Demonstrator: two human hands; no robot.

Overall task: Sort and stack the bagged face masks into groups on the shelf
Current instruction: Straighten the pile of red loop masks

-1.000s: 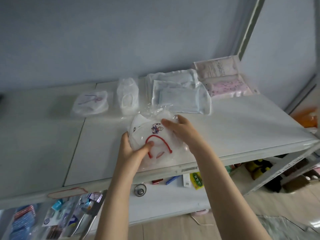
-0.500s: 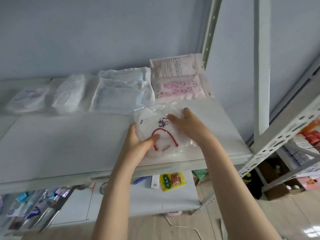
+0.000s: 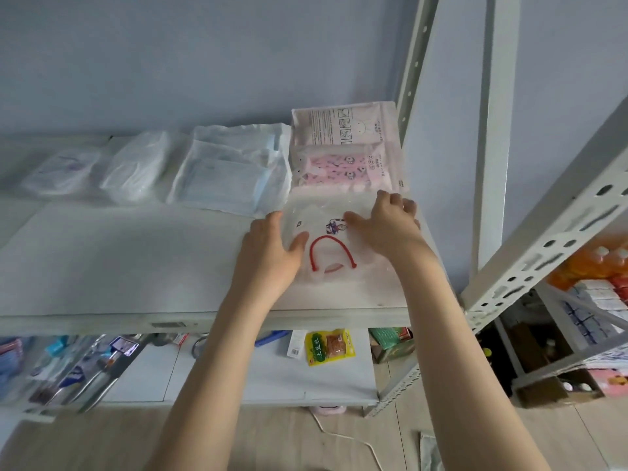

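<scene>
Our left hand (image 3: 272, 256) and right hand (image 3: 384, 229) press on the clear bagged mask (image 3: 334, 266) with the red loop. It lies on the shelf (image 3: 119, 266) near the right end, just in front of the pink patterned packs (image 3: 336, 168). Our left fingers run straight along the bag's left edge, thumb on top. Our right fingers spread wide over its far right corner. Along the back, leftward, sit the blue bagged masks (image 3: 224, 175), a white bundle (image 3: 136, 171) and 1 more pouch (image 3: 61, 171).
</scene>
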